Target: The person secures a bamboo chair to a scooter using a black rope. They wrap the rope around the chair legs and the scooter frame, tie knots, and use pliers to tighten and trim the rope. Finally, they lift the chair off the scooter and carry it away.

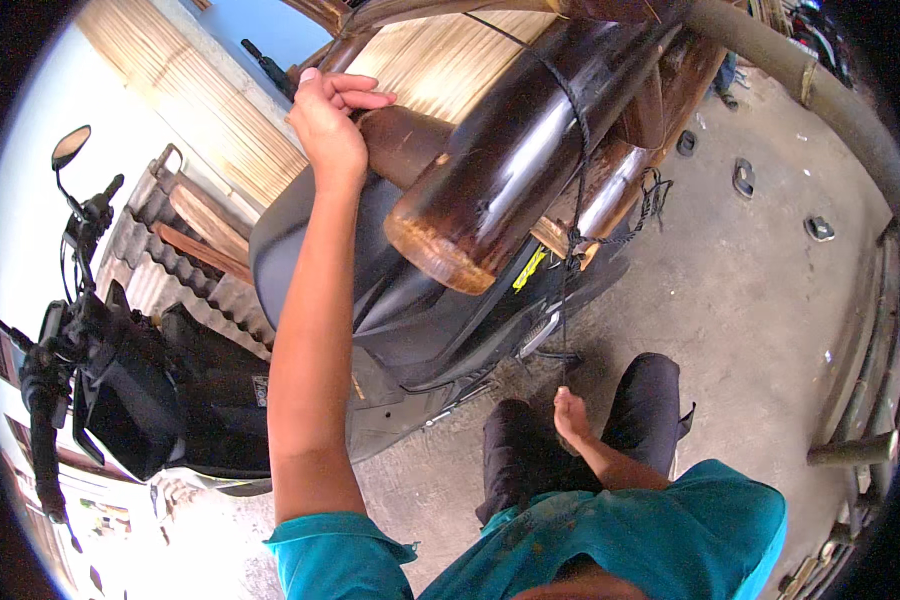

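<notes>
My left hand [332, 130] is raised at the upper left, its fingers loosely apart and lightly bent. It is beside the brown end of a bamboo pole [405, 143]; whether it touches the pole is hard to tell. Below the load, my right hand [571, 415] is closed around a thin black rope [565, 335] that runs taut upward. A thick, glossy dark-brown bamboo piece [520, 150] lies across the seat of a black motor scooter [400, 320]. The rope passes over this piece and knots at its right side, with a loose tangle [653, 195] hanging there.
The scooter's handlebar [45, 390] and mirror [71, 147] stick out at left. Corrugated sheets [210, 300] lean by the wall. Several dark objects [743, 178] are scattered on the concrete floor [740, 300]. Bamboo poles [865, 400] line the right edge. Another person's foot [730, 101] shows at upper right.
</notes>
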Available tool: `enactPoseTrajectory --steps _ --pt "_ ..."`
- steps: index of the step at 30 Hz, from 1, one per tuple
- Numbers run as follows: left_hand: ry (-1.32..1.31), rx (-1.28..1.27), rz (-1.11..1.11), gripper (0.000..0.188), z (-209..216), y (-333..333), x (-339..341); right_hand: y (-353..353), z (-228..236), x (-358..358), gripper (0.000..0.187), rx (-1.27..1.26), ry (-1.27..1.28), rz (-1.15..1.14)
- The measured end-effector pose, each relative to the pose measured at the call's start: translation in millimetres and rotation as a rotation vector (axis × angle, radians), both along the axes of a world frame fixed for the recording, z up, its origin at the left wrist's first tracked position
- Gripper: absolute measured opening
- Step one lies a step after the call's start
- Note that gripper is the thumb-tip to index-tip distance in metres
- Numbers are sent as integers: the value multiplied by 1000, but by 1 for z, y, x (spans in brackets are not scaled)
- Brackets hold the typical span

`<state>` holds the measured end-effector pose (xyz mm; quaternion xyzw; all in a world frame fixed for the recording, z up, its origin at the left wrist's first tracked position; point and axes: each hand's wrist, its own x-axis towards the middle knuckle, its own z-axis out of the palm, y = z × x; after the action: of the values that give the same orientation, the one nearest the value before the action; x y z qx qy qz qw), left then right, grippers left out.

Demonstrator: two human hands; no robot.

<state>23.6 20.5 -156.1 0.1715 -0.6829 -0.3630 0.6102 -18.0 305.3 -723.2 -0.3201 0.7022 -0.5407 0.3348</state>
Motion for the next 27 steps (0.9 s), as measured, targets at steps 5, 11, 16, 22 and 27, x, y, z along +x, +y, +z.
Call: enactPoseTrajectory --steps 5,11,16,22,27 --pt "189 -165 436 32 -29 -4 12 5 10 -12 54 -70 25 -9" --pt "466 343 78 16 -161 140 -6 19 18 -19 58 4 89 -3" --pt "-50 84 71 26 -245 196 -32 36 9 -5 58 104 57 56" --pt "-183 71 346 39 -292 244 -38 91 -47 5 20 -146 80 168" --pt "0 542 -172 27 -336 240 -28 90 -3 18 30 -254 -397 246"
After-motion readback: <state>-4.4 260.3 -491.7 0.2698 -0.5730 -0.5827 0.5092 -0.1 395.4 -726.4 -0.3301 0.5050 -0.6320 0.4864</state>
